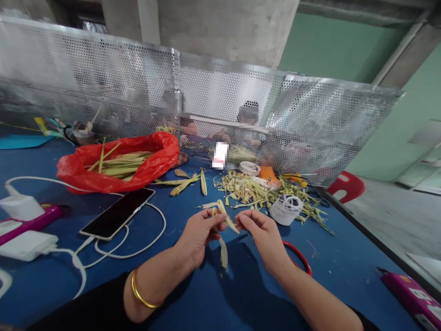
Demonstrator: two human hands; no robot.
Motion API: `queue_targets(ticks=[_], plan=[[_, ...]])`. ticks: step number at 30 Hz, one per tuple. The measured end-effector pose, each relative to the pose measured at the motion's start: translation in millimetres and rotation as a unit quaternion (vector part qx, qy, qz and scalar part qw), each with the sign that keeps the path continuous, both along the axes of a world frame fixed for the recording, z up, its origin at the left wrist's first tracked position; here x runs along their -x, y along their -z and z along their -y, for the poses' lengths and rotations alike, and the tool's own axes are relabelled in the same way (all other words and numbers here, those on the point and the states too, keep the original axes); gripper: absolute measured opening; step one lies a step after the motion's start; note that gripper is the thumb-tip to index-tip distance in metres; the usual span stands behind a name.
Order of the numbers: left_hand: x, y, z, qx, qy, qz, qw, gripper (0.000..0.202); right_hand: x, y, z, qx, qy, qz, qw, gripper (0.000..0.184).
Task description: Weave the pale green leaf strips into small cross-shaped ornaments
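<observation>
My left hand [201, 232] pinches several pale yellow-green strips of dried leaf [223, 252], which look like corn husk. They cross between thumb and fingers; one hangs down and another points right. Close beside that strip's tip is my right hand [260, 234], thumb and forefinger pinched together; whatever lies between them is too small to make out. A white spool-like tub with white thread [286, 210] stands just beyond my right hand. Part of a red handle-like loop [299, 255] shows beside my right forearm, the rest hidden by it.
Leaf scraps [244, 186] lie heaped behind my hands, near a tape roll [249, 168]. A red plastic bag [117, 181] holds long leaves. At left are a phone [119, 214], white cables and a purple power strip [37, 225]. A perforated metal screen [220, 87] stands behind, people beyond it.
</observation>
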State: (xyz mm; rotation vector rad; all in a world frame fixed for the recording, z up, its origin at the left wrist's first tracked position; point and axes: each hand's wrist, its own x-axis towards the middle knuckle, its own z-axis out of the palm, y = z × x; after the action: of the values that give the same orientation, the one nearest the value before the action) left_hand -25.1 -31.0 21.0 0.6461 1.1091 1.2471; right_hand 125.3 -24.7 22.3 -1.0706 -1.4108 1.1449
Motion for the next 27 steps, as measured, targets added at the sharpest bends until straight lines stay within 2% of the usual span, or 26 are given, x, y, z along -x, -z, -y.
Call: queue_targets(ticks=[5,15,19,27], plan=[[-0.6,0.4,2.1,-0.014,0.011,-0.014,1.000,0.021,2.2,4.1,2.1,-0.006,-0.020,0.069,0.997,0.024],[-1.2,2.4,0.0,-0.016,0.022,-0.002,1.000,0.017,0.2,3.7,2.1,0.030,-0.010,0.014,0.999,0.024],[-0.9,4.2,0.3,-0.026,0.019,-0.008,0.999,0.019,2.4,3.8,2.6,0.029,-0.034,0.020,0.999,0.025],[-3.0,-1.2,3.6,-0.011,0.012,0.018,1.000,0.017,4.4,1.6,3.5,0.016,-0.044,0.046,0.998,0.028]])
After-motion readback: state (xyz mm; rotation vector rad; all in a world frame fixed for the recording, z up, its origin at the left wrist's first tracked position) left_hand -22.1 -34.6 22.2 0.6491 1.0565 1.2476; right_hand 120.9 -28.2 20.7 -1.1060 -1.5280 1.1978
